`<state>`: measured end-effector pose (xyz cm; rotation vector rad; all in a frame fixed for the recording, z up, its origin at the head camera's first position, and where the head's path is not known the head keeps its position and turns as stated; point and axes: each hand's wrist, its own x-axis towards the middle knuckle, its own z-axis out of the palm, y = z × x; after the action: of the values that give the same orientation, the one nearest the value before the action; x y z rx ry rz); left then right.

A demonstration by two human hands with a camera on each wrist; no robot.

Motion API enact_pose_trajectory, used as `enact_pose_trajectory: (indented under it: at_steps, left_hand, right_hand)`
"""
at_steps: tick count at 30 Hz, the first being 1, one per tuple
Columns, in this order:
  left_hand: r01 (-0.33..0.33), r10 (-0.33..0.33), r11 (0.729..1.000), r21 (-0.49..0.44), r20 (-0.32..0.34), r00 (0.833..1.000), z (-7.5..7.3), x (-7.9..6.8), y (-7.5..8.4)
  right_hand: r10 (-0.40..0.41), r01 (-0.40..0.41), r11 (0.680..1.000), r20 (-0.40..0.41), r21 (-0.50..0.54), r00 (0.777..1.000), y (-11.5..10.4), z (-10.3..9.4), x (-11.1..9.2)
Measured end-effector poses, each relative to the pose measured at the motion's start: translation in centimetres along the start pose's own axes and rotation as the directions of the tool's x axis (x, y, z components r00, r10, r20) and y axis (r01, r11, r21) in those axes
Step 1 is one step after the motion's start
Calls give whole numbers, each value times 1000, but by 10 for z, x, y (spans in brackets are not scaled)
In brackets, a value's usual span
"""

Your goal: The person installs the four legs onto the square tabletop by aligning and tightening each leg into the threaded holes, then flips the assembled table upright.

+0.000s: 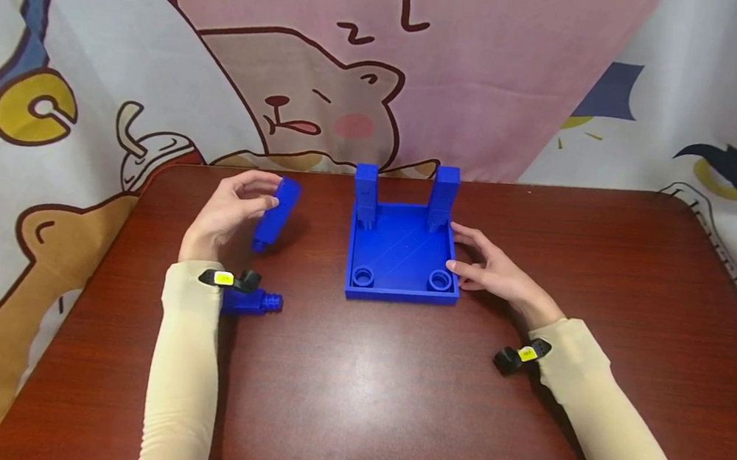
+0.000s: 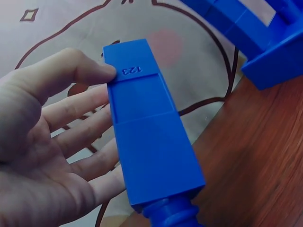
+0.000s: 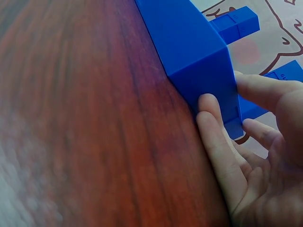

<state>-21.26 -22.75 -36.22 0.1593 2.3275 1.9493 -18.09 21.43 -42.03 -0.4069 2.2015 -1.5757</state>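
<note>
Above the table at the left, my left hand [image 1: 227, 209] pinches a blue table leg [image 1: 278, 214] between thumb and fingers. The leg tilts, its threaded end pointing down; the left wrist view shows the raised mark "123" on its face. A blue square tabletop [image 1: 399, 255] lies upside down with its raised rim upward. Two legs, the left one [image 1: 366, 194] and the right one [image 1: 443, 196], stand at its far corners. Round threaded sockets [image 1: 363, 277] show at both near corners. My right hand [image 1: 488, 267] grips the tabletop's right side, thumb at the rim and fingers against the outer wall [image 3: 201, 85].
Another blue leg [image 1: 251, 301] lies on the brown wooden table [image 1: 366, 393], partly hidden under my left wrist, its threaded end facing right. A curtain with cartoon prints [image 1: 477, 70] hangs behind the table's far edge.
</note>
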Motion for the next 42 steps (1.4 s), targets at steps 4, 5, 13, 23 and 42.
enact_pose_trajectory:
  at_steps: [4, 5, 13, 23, 42]
  left_hand:
    - [-8, 8, 1000, -4, 43, 999, 9, -1, 4]
    - [-13, 13, 1000, -8, 55, 998, 11, -1, 6]
    - [-79, 93, 993, -86, 179, 979, 29, 3, 14]
    - [-145, 170, 983, -110, 282, 944, 53, 6, 25]
    - [-215, 281, 952, -216, 345, 896, 98, 12, 35]
  right_hand:
    - [-1, 1, 1000, 1, -2, 1000, -1, 0, 1]
    - [-2, 2, 1000, 1, -1, 1000, -1, 0, 1]
    - [-3, 3, 1000, -4, 12, 1000, 0, 0, 3]
    - [6, -6, 1000, -4, 0, 1000, 0, -1, 4]
    - [18, -18, 1000, -1, -2, 1000, -1, -1, 1]
